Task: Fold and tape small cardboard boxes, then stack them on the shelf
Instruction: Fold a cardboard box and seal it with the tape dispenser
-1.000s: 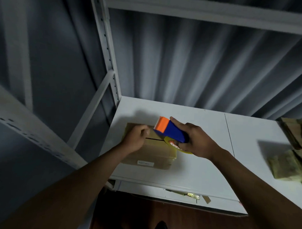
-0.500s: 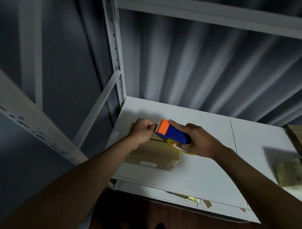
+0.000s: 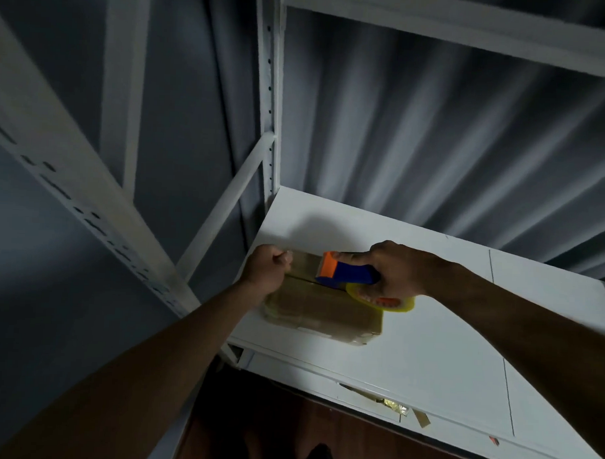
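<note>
A small brown cardboard box [image 3: 325, 312] lies on the white shelf board [image 3: 427, 354] near its left end. My left hand [image 3: 267, 271] is curled at the box's far left corner and pinches the tape end there. My right hand [image 3: 395, 270] grips a blue and orange tape dispenser [image 3: 344, 272] over the box's top seam, index finger laid along its top. The yellowish tape roll [image 3: 384, 302] shows under that hand. A stretch of clear tape runs between the two hands.
White shelf uprights [image 3: 270, 91] and a diagonal brace [image 3: 226, 209] stand left of the box. A grey curtain [image 3: 435, 131] hangs behind the shelf. Tape scraps [image 3: 391, 406] lie below the shelf's front edge. Dark floor lies below.
The view has shifted, so the shelf sits further right and lower. My left hand has slid to the box's far left corner, and the dispenser has followed it across the seam.
</note>
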